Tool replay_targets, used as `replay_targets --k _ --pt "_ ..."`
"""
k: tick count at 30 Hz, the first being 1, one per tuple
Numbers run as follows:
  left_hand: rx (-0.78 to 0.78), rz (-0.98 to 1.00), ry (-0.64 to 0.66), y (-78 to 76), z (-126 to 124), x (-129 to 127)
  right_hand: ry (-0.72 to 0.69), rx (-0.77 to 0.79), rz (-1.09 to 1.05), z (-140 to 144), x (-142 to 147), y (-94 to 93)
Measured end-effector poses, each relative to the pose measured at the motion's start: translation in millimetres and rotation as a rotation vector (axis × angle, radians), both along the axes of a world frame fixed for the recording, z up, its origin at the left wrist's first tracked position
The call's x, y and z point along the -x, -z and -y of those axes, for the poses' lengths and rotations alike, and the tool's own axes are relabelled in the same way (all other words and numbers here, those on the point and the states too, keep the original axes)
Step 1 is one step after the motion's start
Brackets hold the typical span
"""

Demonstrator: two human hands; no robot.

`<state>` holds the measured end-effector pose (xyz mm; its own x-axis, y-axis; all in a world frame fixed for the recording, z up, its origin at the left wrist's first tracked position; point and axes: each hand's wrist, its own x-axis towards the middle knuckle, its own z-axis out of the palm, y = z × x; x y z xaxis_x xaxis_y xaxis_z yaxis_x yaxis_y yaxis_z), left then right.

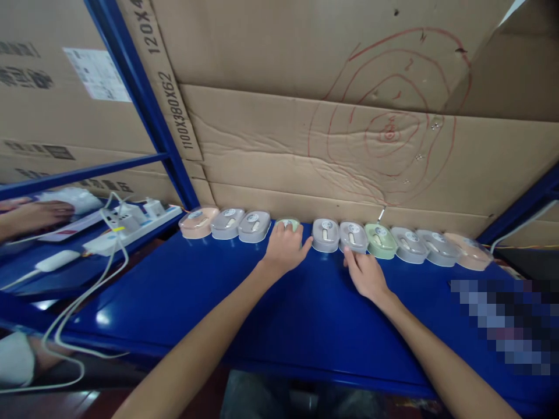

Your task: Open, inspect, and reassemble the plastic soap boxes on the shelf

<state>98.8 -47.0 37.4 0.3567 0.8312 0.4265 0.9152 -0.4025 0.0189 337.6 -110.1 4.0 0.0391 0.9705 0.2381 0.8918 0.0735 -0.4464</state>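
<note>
A row of small rounded plastic cases with clear covers and round stickers stands along the back of the blue table [323,326]. My left hand [285,249] is over a pale green case [286,222], its fingers curled on the top and its thumb sticking out to the right. Most of that case is hidden. At the front edge of a grey case [351,233], my right hand [367,274] has its thumb and fingers close together and touching it. Between my hands sits another grey case [325,235]. A second green case [381,240] stands right of it.
Cardboard [262,139] with red drawn rings walls off the back. A peach case [198,223] and several others continue the row. At left are a power strip [126,230], white cables and another person's hand [52,215]. A blurred patch [502,326] covers the right.
</note>
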Motion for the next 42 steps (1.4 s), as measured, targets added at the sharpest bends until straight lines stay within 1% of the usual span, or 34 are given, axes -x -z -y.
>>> replay_targets --k 3,5,7,9,11,13,15,17,21,24,26,28,29,31,33,35,37,39,41,42 --pt "0.015 0.189 0.017 -8.6 0 5 -0.016 -0.021 0.014 1 1 0.9" --pt "0.036 0.319 0.049 -9.4 -6 13 -0.03 -0.03 0.018 2 3 1.4" --pt "0.055 0.367 0.135 -4.3 -15 22 -0.048 -0.032 0.012 4 6 1.9" --pt "0.099 0.347 0.25 4.7 -24 30 -0.075 -0.058 -0.007 8 11 2.4" --pt "0.192 0.329 0.347 13.6 -27 33 -0.123 -0.112 -0.027 13 17 2.6" --pt "0.295 0.341 0.393 18.9 -26 31 -0.2 -0.164 -0.02 18 23 2.8" --pt "0.347 0.358 0.392 20.2 -20 26 -0.289 -0.179 0.015 23 29 3.0" --pt "0.347 0.36 0.352 19.4 -13 20 -0.344 -0.153 0.062 26 34 3.6" --pt "0.341 0.338 0.28 18.5 -4 12 -0.365 -0.114 0.124 26 37 6.6" --pt "0.346 0.346 0.292 19.4 -2 11 -0.389 -0.143 0.127 23 36 9.7" --pt "0.346 0.391 0.31 19.7 -1 11 -0.395 -0.155 0.092 22 34 11.0" --pt "0.343 0.496 0.321 19.9 -2 11 -0.392 -0.172 0.01 21 32 10.8" --pt "0.334 0.579 0.321 20.1 -3 11 -0.389 -0.187 -0.05 21 31 10.0" --pt "0.312 0.819 0.314 20.6 -6 10 -0.37 -0.23 -0.188 20 28 7.1" --pt "0.326 1.119 0.297 20.5 -10 9 -0.34 -0.288 -0.311 19 27 3.8" --pt "0.426 1.38 0.288 18.9 -12 7 -0.308 -0.363 -0.382 19 26 1.8" --pt "0.591 1.53 0.33 16.1 -7 1 -0.294 -0.435 -0.4 20 27 2.4" --pt "0.779 1.579 0.434 13.5 5 -8 -0.303 -0.476 -0.383 22 28 5.2" --pt "0.955 1.577 0.555 12.9 20 -19 -0.326 -0.472 -0.346 23 30 8.7" --pt "1.015 1.586 0.59 13.5 27 -24 -0.339 -0.462 -0.326 24 31 10.3"
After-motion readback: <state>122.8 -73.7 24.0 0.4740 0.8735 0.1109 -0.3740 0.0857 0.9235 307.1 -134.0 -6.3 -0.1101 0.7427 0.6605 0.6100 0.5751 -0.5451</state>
